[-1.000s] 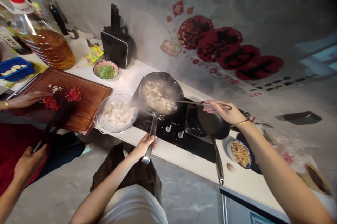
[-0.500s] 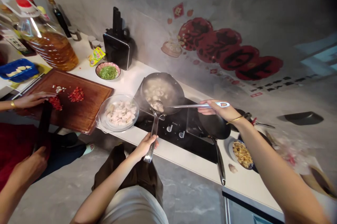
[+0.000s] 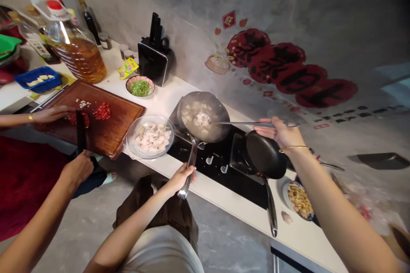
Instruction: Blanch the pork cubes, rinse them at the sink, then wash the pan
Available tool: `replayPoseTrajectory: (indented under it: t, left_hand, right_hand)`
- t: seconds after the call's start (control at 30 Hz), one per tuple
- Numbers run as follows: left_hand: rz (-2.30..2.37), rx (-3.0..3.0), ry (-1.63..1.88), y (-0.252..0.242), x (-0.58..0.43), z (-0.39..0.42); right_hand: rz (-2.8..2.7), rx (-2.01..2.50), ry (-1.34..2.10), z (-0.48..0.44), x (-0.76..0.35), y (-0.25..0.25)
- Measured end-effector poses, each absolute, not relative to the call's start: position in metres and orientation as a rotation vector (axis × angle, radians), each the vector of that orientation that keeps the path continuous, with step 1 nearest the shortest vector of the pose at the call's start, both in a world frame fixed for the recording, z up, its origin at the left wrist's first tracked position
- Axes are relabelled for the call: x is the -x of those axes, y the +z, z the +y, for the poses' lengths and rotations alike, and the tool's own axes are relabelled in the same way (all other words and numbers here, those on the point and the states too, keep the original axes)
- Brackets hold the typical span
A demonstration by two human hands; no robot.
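L hand (image 3: pixel 183 177) gripping steel handle, steadies steaming dark wok (image 3: pixel 203 115) on black hob (image 3: pixel 221 166) | R hand (image 3: pixel 281 133) closed on long metal ladle (image 3: pixel 243 124), bowl lifting pale pieces | glass dish (image 3: pixel 151 137) adj. on worktop (image 3: pixel 160 98), prob. for transfer

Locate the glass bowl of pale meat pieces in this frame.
In the head view, the glass bowl sits on the white counter, left of centre, between the wooden cutting board and the steaming wok.
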State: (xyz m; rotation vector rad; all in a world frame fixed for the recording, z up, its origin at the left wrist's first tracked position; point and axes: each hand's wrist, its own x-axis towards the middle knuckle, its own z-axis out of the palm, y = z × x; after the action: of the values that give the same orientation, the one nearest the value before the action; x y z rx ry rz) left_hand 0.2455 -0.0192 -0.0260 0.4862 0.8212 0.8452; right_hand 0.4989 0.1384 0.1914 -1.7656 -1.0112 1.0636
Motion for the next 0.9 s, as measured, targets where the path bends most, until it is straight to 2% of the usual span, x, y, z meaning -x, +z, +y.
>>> replayPoseTrajectory:
  t: [0.17,0.33,0.47,0.57,0.67,0.77,0.9]
  left_hand:
    - [0.822,-0.467,0.844,-0.022,-0.246,-0.016]
    - [0.809,-0.484,0.848,-0.025,-0.245,-0.015]
    - [0.808,-0.498,0.835,-0.029,-0.245,-0.015]
    - [0.821,-0.503,0.845,-0.034,-0.247,-0.016]
    - [0.809,-0.528,0.882,-0.038,-0.249,-0.016]
    - [0.785,-0.582,0.901,-0.039,-0.25,-0.015]
    - [0.781,-0.589,0.894,-0.037,-0.249,-0.013]
  right_hand:
    - [-1.051,1.68,0.988,0.131,-0.483,0.209]
    - [-1.071,1.604,1.084,0.118,-0.447,0.209]
    - [-1.235,1.479,1.216,0.096,-0.4,0.178]
    - [-1.563,1.352,1.211,0.071,-0.369,0.138]
    - [-2.169,1.058,0.946,0.053,-0.357,0.097]
    - [-2.743,0.656,0.522,0.05,-0.366,0.07]
    - [-2.967,0.337,0.137,0.061,-0.389,0.059]
